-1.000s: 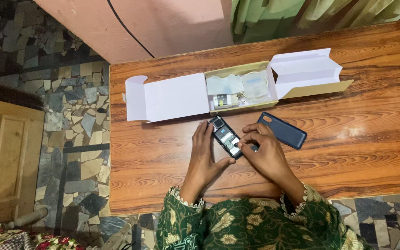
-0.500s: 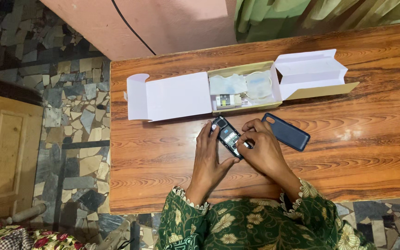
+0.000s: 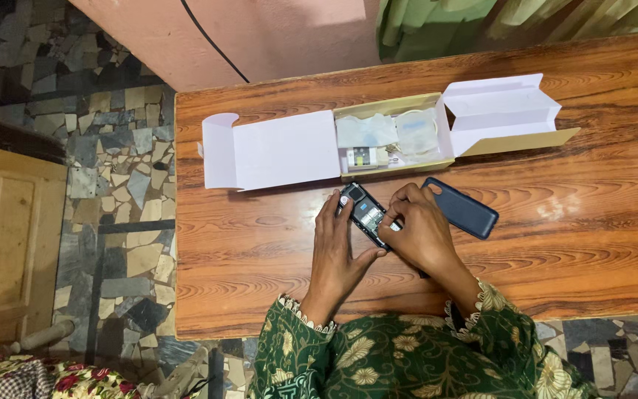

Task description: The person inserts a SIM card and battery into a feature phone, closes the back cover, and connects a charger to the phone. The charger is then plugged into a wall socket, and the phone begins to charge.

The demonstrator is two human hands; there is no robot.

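Setting: a reddish wooden table (image 3: 260,244) fills the centre and right of the frame. A floor of irregular stone pieces (image 3: 112,214) runs down the left, a pink wall (image 3: 275,37) crosses the top, green curtain folds (image 3: 481,22) hang at upper right, and a pale wooden door (image 3: 9,236) stands at far left.

Item 1: cardboard box (image 3: 385,137), upper centre of the table, lying open with white flaps spread to left and right. Its middle tray holds clear plastic packets (image 3: 393,129) and a small white block (image 3: 363,157); the contents are too small to tell further.

Item 2: dark blue back cover (image 3: 467,208), right of centre, flat on the table, just beside the right hand and apart from the phone.

Item 3: phone (image 3: 363,214), centre of the frame, just below the box, lying face down with its back off and its inner compartment showing.

Item 4: left hand (image 3: 337,247), lower centre, fingers curled along the phone's left edge with the thumb at its lower end, bracing it against the table.

Item 5: right hand (image 3: 419,233), fingertips pinched together over the open compartment. Whether they hold a small part cannot be told.

Change since a second ago: the right hand has moved further over the compartment, covering more of it; the left hand keeps its brace and the cover is unmoved. Judged from this, the work inside the open phone is in progress and the cover is not yet refitted.
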